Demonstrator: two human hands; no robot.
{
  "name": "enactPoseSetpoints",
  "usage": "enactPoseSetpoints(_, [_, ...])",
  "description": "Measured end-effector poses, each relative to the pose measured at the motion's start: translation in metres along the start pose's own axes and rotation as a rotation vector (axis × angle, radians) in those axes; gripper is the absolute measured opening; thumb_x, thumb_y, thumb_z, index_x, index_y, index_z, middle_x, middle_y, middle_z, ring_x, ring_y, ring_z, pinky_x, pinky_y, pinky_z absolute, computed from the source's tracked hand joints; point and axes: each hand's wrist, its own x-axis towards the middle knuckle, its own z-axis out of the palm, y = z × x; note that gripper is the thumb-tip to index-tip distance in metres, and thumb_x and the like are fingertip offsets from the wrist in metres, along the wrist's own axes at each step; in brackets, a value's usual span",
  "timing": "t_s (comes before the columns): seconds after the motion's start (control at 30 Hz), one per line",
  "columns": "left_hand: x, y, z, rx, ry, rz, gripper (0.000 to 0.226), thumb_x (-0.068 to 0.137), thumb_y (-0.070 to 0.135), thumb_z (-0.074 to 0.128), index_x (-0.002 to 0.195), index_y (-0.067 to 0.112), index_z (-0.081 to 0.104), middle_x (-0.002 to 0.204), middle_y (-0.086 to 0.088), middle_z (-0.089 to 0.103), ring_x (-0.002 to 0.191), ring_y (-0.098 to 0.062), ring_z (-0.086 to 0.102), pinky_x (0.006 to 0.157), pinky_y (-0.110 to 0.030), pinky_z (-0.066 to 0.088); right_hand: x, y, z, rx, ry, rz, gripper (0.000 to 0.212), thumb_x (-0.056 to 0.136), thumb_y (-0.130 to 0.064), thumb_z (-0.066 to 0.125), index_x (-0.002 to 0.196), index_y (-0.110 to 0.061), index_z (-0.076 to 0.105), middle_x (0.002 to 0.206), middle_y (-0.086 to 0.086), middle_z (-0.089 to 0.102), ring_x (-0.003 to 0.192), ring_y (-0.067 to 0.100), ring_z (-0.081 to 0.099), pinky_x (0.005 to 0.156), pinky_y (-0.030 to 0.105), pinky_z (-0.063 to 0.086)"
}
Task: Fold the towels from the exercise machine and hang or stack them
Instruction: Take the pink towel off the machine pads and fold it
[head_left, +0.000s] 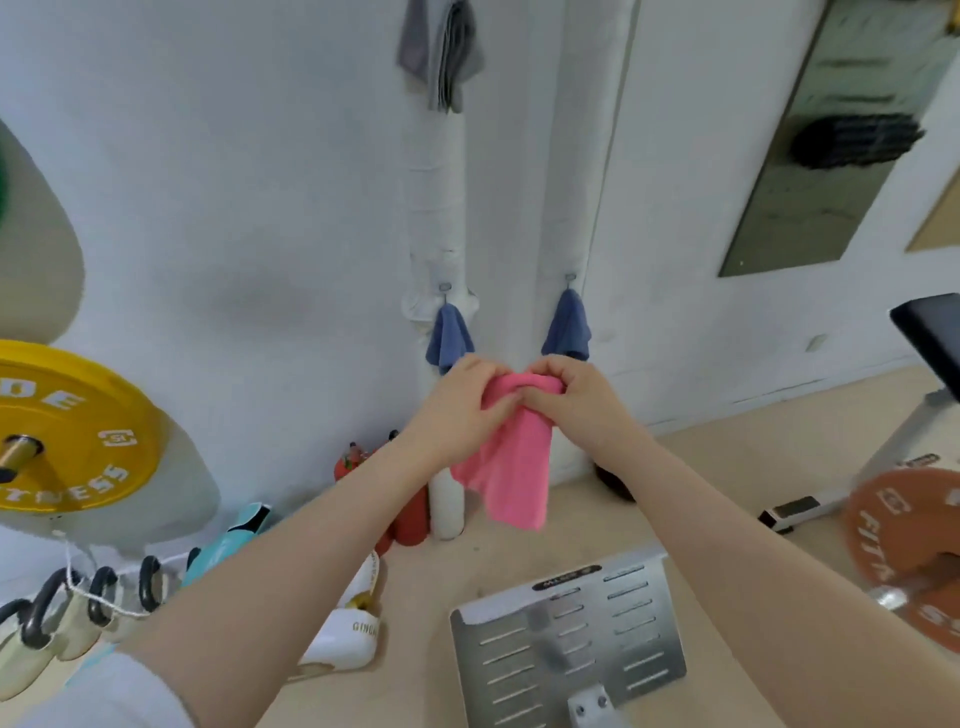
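Near the middle of the frame both hands hold a bright pink terry towel (511, 462) up in front of the white wall. The left hand (462, 402) and the right hand (571, 397) curl their fingers tightly around the towel's bunched upper edge, close together, almost touching. The towel's long axis runs up and down: the gathered end points toward the top of the frame, the loose end hangs toward the floor.

Just above the hands, two dark blue cloths hang from small wall hooks, one left (449, 338), one right (567, 327). At the top centre hangs a folded grey cloth (441, 52).

At the left edge a yellow weight plate (78, 426) shows the partial letters "DE" and "TNESS". At the right edge an orange-brown plate (904, 535) reads "FITN". At the bottom centre sits a slotted grey metal footplate (571, 634); its small dark label is too blurred to read.
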Motion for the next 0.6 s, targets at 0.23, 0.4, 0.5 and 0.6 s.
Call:
enactPoseSetpoints(0.23, [0.127, -0.007, -0.014, -0.329, -0.012, 0.02, 0.011, 0.087, 0.024, 0.06, 0.096, 0.023, 0.054, 0.077, 0.009, 0.056, 0.065, -0.01, 0.054, 0.07, -0.027, 0.048, 0.108, -0.002, -0.032, 0.506, 0.062, 0.083, 0.023, 0.083, -0.019, 0.052, 0.096, -0.001, 0.06, 0.075, 0.005, 0.06, 0.066, 0.015, 0.06, 0.056, 0.024, 0.053])
enactPoseSetpoints(0.4, [0.236, -0.018, -0.033, -0.344, 0.039, 0.162, 0.009, 0.086, 0.022, 0.06, 0.09, 0.023, 0.052, 0.078, 0.011, 0.054, 0.072, -0.008, 0.05, 0.073, -0.025, 0.043, 0.199, -0.011, -0.064, 0.612, 0.03, -0.043, 0.044, 0.067, 0.003, 0.036, 0.105, 0.006, 0.058, 0.087, 0.011, 0.068, 0.078, 0.019, 0.066, 0.066, 0.026, 0.057])
enactPoseSetpoints(0.5, [0.306, -0.018, -0.044, -0.347, 0.041, 0.245, 0.011, 0.088, 0.025, 0.057, 0.083, 0.028, 0.048, 0.074, 0.011, 0.051, 0.069, -0.007, 0.047, 0.071, -0.026, 0.042, 0.258, -0.022, -0.082, 0.515, 0.204, -0.085, 0.032, 0.084, 0.013, 0.037, 0.102, -0.001, 0.06, 0.089, 0.011, 0.065, 0.074, 0.014, 0.066, 0.066, 0.025, 0.057])
enactPoseSetpoints(0.6, [0.372, -0.009, -0.05, -0.371, 0.018, 0.32, 0.015, 0.09, 0.025, 0.054, 0.081, 0.031, 0.044, 0.074, 0.013, 0.047, 0.068, -0.004, 0.045, 0.066, -0.022, 0.037, 0.312, -0.032, -0.106, 0.345, 0.462, -0.102, 0.027, 0.091, 0.002, 0.043, 0.088, -0.015, 0.064, 0.08, 0.002, 0.066, 0.066, 0.009, 0.063, 0.058, 0.023, 0.053])
